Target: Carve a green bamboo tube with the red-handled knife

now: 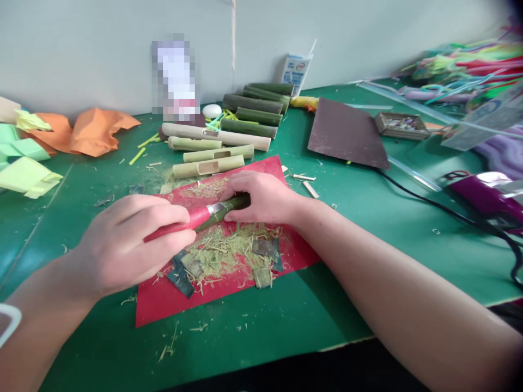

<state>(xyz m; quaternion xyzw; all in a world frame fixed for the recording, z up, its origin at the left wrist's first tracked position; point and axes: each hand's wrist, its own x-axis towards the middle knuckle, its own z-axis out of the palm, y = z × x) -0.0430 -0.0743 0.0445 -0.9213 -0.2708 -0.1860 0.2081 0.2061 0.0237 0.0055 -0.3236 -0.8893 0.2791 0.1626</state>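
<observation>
My left hand (134, 234) is closed round the red handle of a carving knife (200, 216). Its short metal blade touches a dark green bamboo tube (220, 213). Over the tube's far right end, my right hand (261, 198) is wrapped, gripping it down on a red sheet (163, 305). Part of the tube is hidden by my fingers. Pale shavings (229, 250) and several flat bamboo chips (180, 276) lie on the sheet just in front of the tube.
Behind the sheet, several cut bamboo tubes (216, 136) lie in a row. Orange crumpled paper (92, 130) is at the left. A dark board (345, 133), small tray (402, 125), purple glue gun (486, 196) with a black cable, and colourful craft stems (469, 71) occupy the right.
</observation>
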